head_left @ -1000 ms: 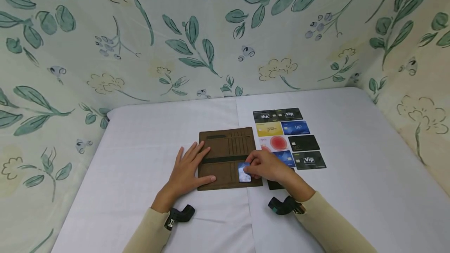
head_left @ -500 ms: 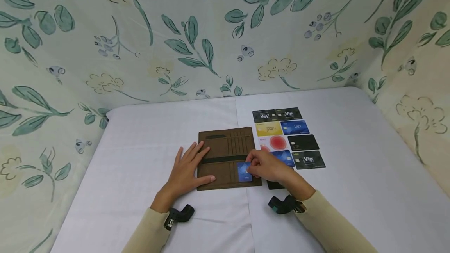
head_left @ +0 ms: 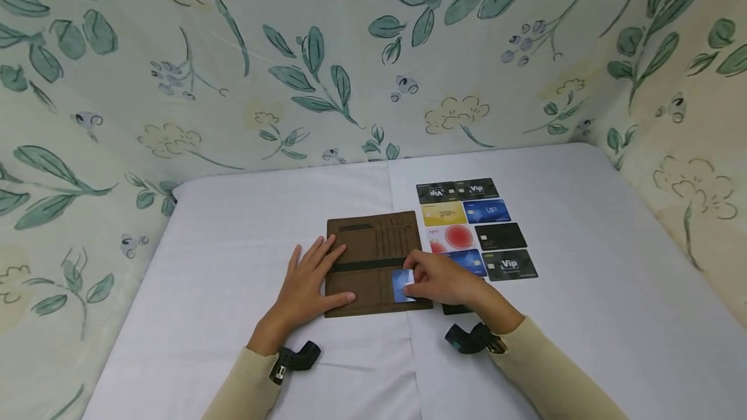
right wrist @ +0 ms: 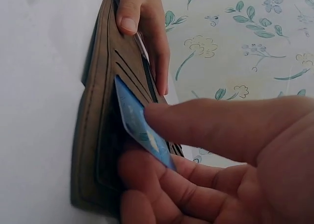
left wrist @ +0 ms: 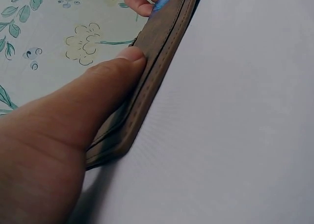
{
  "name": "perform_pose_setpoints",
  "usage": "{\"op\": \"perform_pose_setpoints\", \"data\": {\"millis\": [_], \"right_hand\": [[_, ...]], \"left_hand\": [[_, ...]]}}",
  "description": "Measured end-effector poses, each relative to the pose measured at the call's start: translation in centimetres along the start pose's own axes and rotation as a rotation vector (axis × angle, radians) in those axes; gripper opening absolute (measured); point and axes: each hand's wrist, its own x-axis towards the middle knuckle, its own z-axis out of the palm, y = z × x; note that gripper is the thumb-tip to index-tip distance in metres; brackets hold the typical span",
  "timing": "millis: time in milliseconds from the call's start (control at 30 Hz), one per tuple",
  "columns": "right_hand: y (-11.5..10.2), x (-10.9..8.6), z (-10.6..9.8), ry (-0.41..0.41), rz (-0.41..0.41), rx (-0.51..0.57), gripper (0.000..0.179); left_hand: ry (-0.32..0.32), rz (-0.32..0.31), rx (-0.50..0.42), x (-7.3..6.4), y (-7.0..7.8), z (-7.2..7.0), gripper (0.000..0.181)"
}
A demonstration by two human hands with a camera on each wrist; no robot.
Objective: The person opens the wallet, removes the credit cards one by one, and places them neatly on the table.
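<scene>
A brown wallet [head_left: 363, 287] lies spread open on the white table. My left hand [head_left: 308, 280] rests on its left side with fingers spread; in the left wrist view the thumb [left wrist: 130, 57] presses the wallet's edge. With thumb and curled fingers, my right hand [head_left: 443, 275] pinches a blue card [head_left: 399, 285] at the lower right card slots. In the right wrist view the card [right wrist: 133, 111] stands tilted, one edge at a slot. How deep it sits in the slot is hard to tell. A dark card [head_left: 357, 227] shows in the wallet's upper left pocket.
Right of the wallet, several cards lie in two columns, among them a yellow card [head_left: 445, 214], a blue VIP card [head_left: 487, 211] and a black Vip card [head_left: 510, 265]. My right hand partly covers a dark card [head_left: 457, 309]. Floral cloth [head_left: 327, 122] hangs behind the table.
The blue card's tilt has shifted slightly, its shine going from pale to blue to partly pale. My right fingers have moved a little on it. The left hand stays on the wallet.
</scene>
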Motion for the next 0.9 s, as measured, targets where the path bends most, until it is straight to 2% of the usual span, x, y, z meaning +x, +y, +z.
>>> {"op": "perform_pose_setpoints", "data": {"millis": [333, 567, 667, 900], "right_hand": [[0.44, 0.19, 0.13, 0.017, 0.044, 0.103, 0.027], [-0.16, -0.39, -0.04, 0.009, 0.051, 0.005, 0.029], [-0.42, -0.59, -0.01, 0.012, 0.050, 0.002, 0.029], [-0.41, -0.23, 0.32, 0.081, 0.156, 0.034, 0.026]], "left_hand": [[-0.003, -0.003, 0.011, -0.12, 0.00, -0.09, 0.094], [-0.002, 0.007, -0.008, -0.06, 0.16, -0.09, 0.093], [-0.002, 0.006, -0.007, -0.11, 0.18, -0.12, 0.093], [0.003, 0.006, -0.006, -0.17, 0.08, -0.20, 0.093]]}}
